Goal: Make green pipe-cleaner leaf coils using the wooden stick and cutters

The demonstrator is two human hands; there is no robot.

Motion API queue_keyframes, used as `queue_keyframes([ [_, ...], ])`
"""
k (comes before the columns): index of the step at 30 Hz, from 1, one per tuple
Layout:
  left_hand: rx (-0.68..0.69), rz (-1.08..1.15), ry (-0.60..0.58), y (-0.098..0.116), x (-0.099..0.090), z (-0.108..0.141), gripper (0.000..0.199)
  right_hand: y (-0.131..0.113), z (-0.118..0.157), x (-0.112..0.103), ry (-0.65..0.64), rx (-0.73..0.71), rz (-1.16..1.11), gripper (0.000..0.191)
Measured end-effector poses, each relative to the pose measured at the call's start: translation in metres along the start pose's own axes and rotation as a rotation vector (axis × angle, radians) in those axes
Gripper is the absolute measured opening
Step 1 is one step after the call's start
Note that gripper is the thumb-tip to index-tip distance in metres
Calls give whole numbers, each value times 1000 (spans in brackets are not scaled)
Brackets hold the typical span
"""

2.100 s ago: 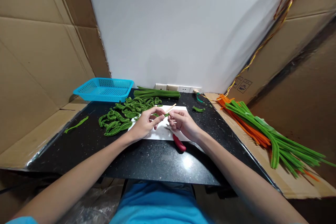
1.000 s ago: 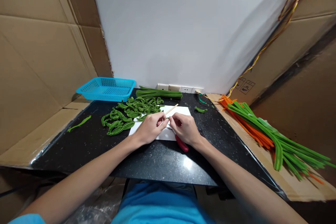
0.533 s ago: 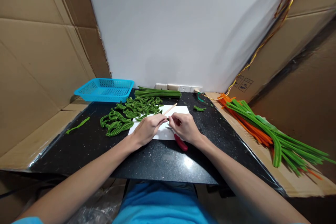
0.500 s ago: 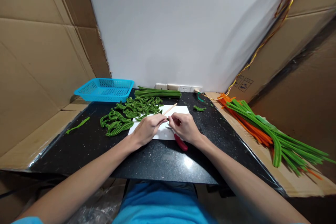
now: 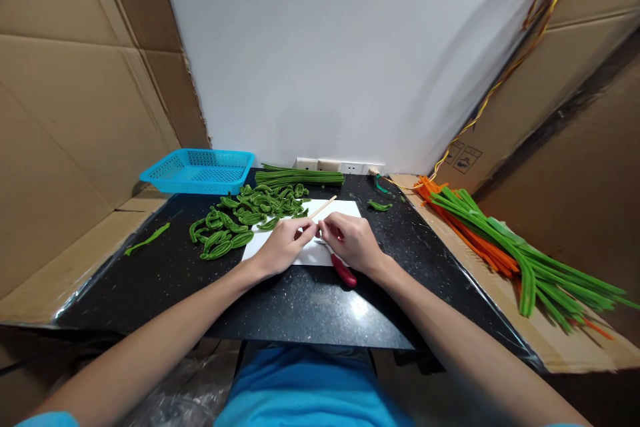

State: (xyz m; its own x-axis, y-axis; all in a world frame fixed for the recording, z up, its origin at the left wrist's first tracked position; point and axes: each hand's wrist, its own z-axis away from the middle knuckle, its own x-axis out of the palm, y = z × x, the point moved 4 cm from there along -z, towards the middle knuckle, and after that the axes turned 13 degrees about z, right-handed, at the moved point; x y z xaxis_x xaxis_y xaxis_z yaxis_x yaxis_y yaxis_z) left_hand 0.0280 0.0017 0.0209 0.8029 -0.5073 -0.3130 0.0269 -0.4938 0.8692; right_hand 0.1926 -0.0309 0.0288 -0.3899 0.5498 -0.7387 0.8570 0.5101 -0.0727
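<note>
My left hand (image 5: 285, 243) and my right hand (image 5: 350, 237) meet over a white sheet of paper (image 5: 307, 255), fingertips pinched almost together. What lies between them is small and mostly covered by the fingers. A thin pale wooden stick (image 5: 324, 206) slants up and right from beside my left fingers; whether it is held or lies on the paper I cannot tell. Under my right hand rests a tool with a red handle (image 5: 344, 272), its metal end partly hidden. To the left spreads a pile of looped green fuzzy chenille stems (image 5: 255, 207).
A blue perforated basket (image 5: 200, 172) stands at the back left. Straight green chenille stems (image 5: 300, 177) lie by the wall near the sockets (image 5: 350, 167). Green strips (image 5: 510, 250) and orange strips (image 5: 480, 247) lie on cardboard at the right. Single green pieces rest on the black tabletop (image 5: 280, 310).
My fingertips have shifted slightly, and the left thumb and fingers show a wider gap behind the pinch. The stick and the other things look unmoved apart from a slight view shift.
</note>
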Motion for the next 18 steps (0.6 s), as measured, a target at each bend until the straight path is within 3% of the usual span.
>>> queue_keyframes([
  [3,-3,14,-34,-5,5,1,34,-1,1,2,-8,-20,26,31],
  [14,-26,-74,13,-6,7,2,30,-7,2,9,-68,-181,182,34],
  [18,-25,-79,-3,-3,8,2,30,-2,1,7,-67,-165,210,32],
])
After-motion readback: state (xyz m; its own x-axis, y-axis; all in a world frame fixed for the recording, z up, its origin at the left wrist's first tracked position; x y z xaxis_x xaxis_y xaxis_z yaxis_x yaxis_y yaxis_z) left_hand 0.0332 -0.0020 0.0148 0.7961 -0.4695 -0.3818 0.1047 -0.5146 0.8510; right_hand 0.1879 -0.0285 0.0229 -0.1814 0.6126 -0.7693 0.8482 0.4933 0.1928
